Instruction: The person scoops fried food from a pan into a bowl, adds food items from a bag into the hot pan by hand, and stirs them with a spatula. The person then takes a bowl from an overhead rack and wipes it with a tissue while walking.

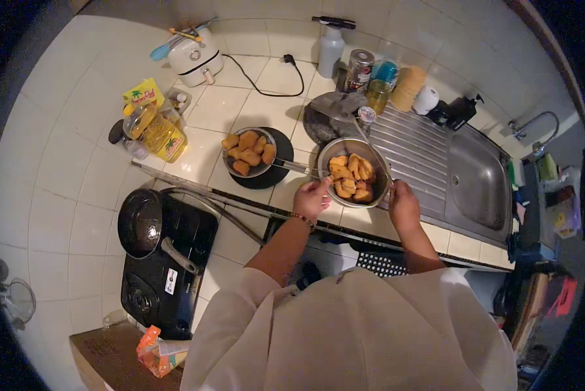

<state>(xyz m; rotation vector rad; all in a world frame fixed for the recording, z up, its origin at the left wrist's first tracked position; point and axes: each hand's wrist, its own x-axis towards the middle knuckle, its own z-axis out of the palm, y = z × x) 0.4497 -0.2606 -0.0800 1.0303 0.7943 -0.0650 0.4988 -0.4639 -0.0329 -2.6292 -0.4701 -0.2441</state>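
Observation:
A metal bowl (378,195) with several orange-brown food pieces (351,171) stands at the counter's front edge. My right hand (404,203) is closed around its right side, beside a thin metal utensil slanting over the rim. At the bowl's left side my left hand (313,199) has its fingers bent together near the rim; what they hold, if anything, is too small to make out. To the left, a strainer (276,151) full of browned pieces (247,151) rests over a round black mat (273,177), its handle reaching toward the bowl.
A black stove (191,228) with a frying pan (140,223) is at lower left. Oil bottles (165,138) and a white appliance (195,60) stand at the back left. Behind the bowl are a stone mortar (320,125), cans and jars; a steel sink (481,186) lies right.

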